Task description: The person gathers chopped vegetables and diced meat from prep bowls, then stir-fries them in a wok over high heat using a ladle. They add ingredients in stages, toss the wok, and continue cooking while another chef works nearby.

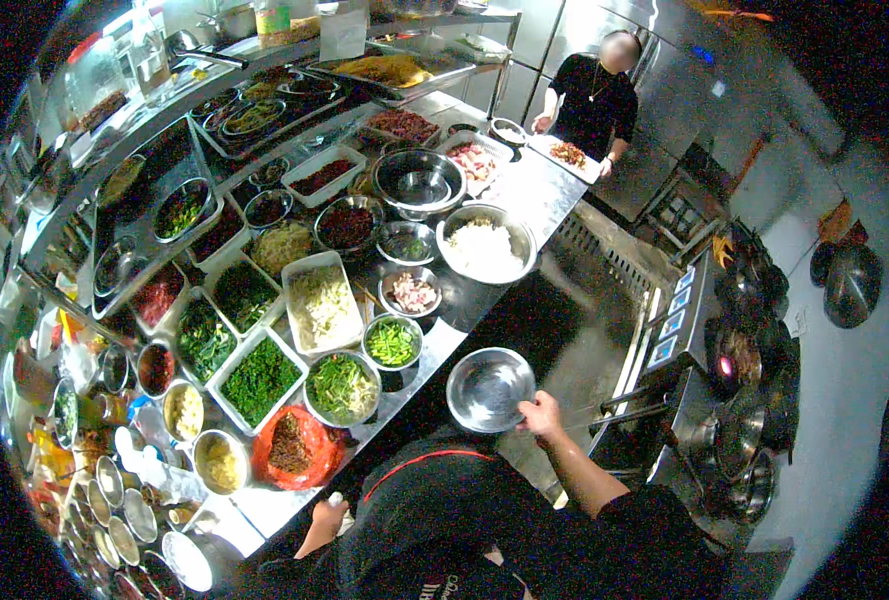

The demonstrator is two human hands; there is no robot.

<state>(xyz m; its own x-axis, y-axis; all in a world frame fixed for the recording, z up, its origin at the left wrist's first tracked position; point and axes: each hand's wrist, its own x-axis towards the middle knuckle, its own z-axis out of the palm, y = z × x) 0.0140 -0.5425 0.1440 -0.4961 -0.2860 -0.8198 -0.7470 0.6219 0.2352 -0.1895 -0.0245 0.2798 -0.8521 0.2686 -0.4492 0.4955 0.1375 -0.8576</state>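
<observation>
My right hand [540, 414] grips the rim of an empty stainless steel bowl [491, 390], held out over the aisle beside the counter's edge. At the near edge of the counter, low in view, my left hand [330, 517] is closed around something small and whitish that I cannot make out. Nearest the steel bowl on the counter are a bowl of cut green vegetable pieces [392, 342] and a bowl of mixed green and pale shreds [341, 389]. Closer to my left hand lies a red plastic bag [298, 448] with dark brown contents.
Many food containers crowd the steel counter [429, 351], including a large bowl of white food [485, 250]. A co-worker [594, 101] stands at its far end, holding a tray [566, 158]. A stove with woks [741, 431] lines the right side, across the aisle. Shelves run along the left.
</observation>
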